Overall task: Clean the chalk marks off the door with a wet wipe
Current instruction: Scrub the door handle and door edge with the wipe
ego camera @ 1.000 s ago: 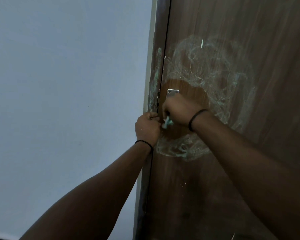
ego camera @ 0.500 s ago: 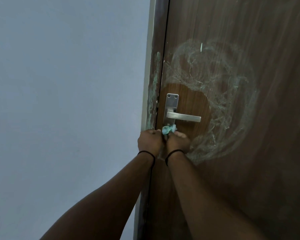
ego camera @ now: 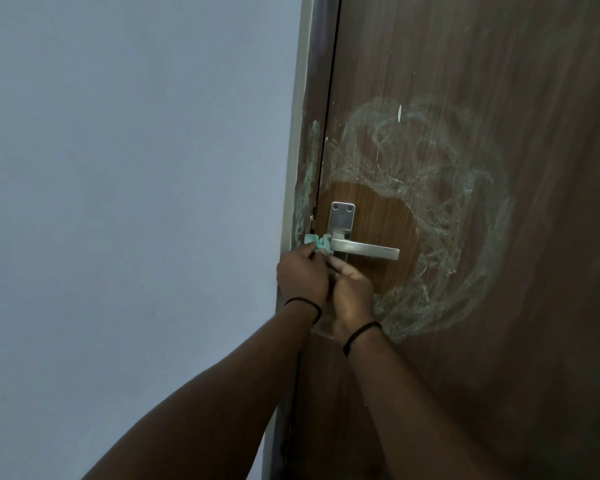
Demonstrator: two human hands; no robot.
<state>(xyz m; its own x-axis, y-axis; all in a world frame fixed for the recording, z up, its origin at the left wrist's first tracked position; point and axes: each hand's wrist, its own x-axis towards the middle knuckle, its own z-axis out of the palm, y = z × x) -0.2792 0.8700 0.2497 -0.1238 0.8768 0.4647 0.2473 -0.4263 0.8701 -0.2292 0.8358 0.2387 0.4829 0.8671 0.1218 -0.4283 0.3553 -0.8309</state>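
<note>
Fingertips of both hands hidden behind knuckles and crumpled wet wipe (ego camera: pixel 78 244). Lower backplate of lever handle (ego camera: pixel 364 250) covered by right hand (ego camera: pixel 352 294). Left hand (ego camera: pixel 303 277) curled, pinching wipe at top; right grip curled close beside, touching wipe's lower edge, hold unclear. Chalk marks (ego camera: pixel 440 216) smeared right of grips across door (ego camera: pixel 499 81); fainter smears on door frame (ego camera: pixel 307 174) above.

Crumpled teal wet wipe (ego camera: pixel 77 244) beside the handle, brown wooden door (ego camera: pixel 465 64) smeared with swirling pale chalk marks (ego camera: pixel 430 209)
</note>
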